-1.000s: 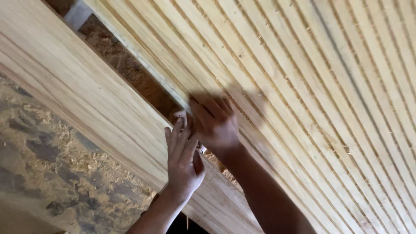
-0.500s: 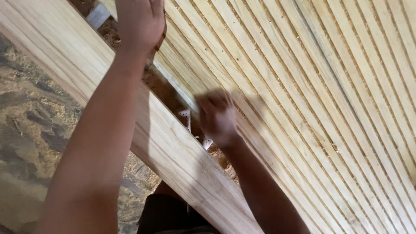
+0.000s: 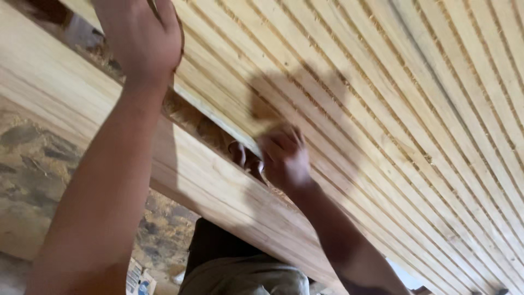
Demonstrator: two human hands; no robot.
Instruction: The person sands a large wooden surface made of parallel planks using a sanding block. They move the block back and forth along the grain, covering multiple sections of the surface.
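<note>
A broad stack of thin pale wooden slats (image 3: 393,109) stands on edge and fills the right and top of the view. My right hand (image 3: 281,158) is at the middle, fingers curled around the edge of the nearest slat (image 3: 218,117). My left hand (image 3: 139,38) reaches to the top left and grips the same edge farther along. A wide, flat wooden plank (image 3: 207,188) runs diagonally just beside the slats, under my left forearm. A narrow gap (image 3: 188,117) with sawdust separates it from the slats.
Rough ground littered with sawdust and chips (image 3: 27,164) lies at the left, beyond the plank. My clothing (image 3: 240,273) shows at the bottom centre. A small printed package (image 3: 139,281) sits low on the ground.
My left hand left its place beside the right hand and reached up along the slat's edge to the far end. The right hand has stayed on the edge at the middle.
</note>
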